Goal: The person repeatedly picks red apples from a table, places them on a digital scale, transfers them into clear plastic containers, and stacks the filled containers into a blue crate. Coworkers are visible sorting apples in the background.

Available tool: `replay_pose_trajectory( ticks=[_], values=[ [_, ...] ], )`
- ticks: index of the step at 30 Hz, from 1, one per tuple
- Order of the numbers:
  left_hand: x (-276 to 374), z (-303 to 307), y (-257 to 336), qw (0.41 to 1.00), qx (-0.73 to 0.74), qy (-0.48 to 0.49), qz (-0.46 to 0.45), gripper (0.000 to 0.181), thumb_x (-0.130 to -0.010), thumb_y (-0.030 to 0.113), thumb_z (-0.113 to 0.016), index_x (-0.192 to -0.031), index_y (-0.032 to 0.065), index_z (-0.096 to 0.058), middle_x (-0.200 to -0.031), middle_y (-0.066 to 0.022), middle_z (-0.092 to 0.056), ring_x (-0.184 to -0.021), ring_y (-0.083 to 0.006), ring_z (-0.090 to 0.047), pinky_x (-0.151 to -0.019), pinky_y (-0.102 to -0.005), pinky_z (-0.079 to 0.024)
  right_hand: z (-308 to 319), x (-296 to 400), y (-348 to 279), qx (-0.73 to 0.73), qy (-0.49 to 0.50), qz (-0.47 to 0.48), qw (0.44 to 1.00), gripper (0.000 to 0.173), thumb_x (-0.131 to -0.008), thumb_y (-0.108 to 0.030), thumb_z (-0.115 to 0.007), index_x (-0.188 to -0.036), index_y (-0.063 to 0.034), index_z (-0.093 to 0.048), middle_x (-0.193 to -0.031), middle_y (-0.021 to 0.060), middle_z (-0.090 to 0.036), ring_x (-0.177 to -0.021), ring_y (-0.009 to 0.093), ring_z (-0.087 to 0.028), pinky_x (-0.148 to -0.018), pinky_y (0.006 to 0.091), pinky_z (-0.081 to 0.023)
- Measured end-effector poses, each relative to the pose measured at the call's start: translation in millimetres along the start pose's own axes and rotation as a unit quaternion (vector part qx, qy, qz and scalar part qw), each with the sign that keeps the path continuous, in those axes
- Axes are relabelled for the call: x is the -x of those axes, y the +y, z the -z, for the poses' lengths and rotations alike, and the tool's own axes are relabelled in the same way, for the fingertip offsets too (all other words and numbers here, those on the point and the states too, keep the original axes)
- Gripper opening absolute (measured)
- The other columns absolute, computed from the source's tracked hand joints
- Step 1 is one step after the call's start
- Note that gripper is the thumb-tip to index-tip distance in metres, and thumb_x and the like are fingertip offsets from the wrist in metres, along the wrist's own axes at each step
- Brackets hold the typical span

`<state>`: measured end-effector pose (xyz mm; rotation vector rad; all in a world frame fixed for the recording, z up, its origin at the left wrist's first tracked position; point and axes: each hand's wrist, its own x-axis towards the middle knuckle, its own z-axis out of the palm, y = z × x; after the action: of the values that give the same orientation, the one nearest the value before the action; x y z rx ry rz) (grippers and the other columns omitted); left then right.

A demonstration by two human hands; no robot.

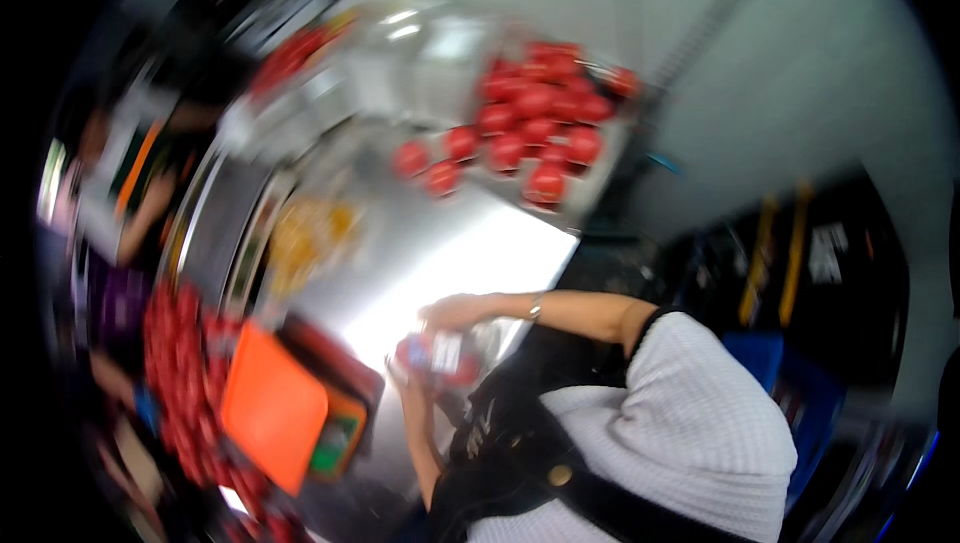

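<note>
A clear plastic bag [444, 357] with red contents and a white label is held over the metal table [465, 243], close to the front of my body. My left hand [403, 370] grips its left side. Over the upper edge of the bag is my right hand [456, 312], with a bracelet at the wrist; blur hides whether its fingers pinch the plastic. Several red round fruits or vegetables [536, 100] lie beyond, towards the wall. Yellow items in clear plastic [307, 239] lie at the table's left side.
An orange plastic tray or lid [276, 408] stands tilted near my left hand, beside a green item [334, 445]. Red packs [180, 378] are heaped further left. Clear plastic packaging [420, 62] is stacked at the far end. Other people's arms [146, 213] show at the left. Black crates [825, 265] stand at right.
</note>
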<state>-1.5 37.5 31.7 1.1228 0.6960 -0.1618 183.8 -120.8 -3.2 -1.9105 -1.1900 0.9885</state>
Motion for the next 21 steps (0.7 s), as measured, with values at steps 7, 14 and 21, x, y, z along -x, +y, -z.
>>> replay_pose_trajectory(
  ticks=[7, 14, 21],
  values=[
    [55.9, -17.6, -14.0, 0.977, 0.134, -0.147, -0.082, 0.071, -0.089, 0.041, -0.061, -0.142, 0.0060, -0.029, -0.139, -0.0142, -0.041, -0.127, -0.0247, -0.042, -0.108, -0.0411, -0.033, -72.7, 115.9, -116.6, -0.286, 0.311, -0.067, 0.904, 0.095, -0.074, -0.042, -0.075, -0.146, -0.0053, -0.025, -0.097, 0.0165, -0.066, -0.090, 0.024, -0.063, -0.080, 0.0314, -0.050],
    [94.8, -114.7, -46.3, 0.918, -0.146, -0.356, -0.100, 0.073, -0.089, 0.029, -0.061, -0.146, 0.0080, -0.021, -0.141, -0.0138, -0.038, -0.124, -0.0259, -0.045, -0.100, -0.0424, -0.041, -132.4, 312.9, -167.7, -0.423, 0.607, 0.004, 0.673, 0.090, -0.080, -0.032, -0.075, -0.147, -0.0030, -0.021, -0.125, 0.0176, -0.054, -0.110, 0.022, -0.055, -0.093, 0.0350, -0.046],
    [114.8, -91.6, -62.9, 0.791, -0.442, -0.232, -0.355, 0.065, -0.089, 0.029, -0.062, -0.141, 0.0041, -0.033, -0.141, -0.0205, -0.037, -0.129, -0.0332, -0.038, -0.104, -0.0433, -0.032, -215.6, 577.2, -219.8, -0.028, 0.838, -0.330, 0.433, 0.094, -0.075, -0.032, -0.077, -0.144, 0.0018, -0.024, -0.136, 0.0227, -0.045, -0.115, 0.027, -0.055, -0.092, 0.0349, -0.049]
  ],
)
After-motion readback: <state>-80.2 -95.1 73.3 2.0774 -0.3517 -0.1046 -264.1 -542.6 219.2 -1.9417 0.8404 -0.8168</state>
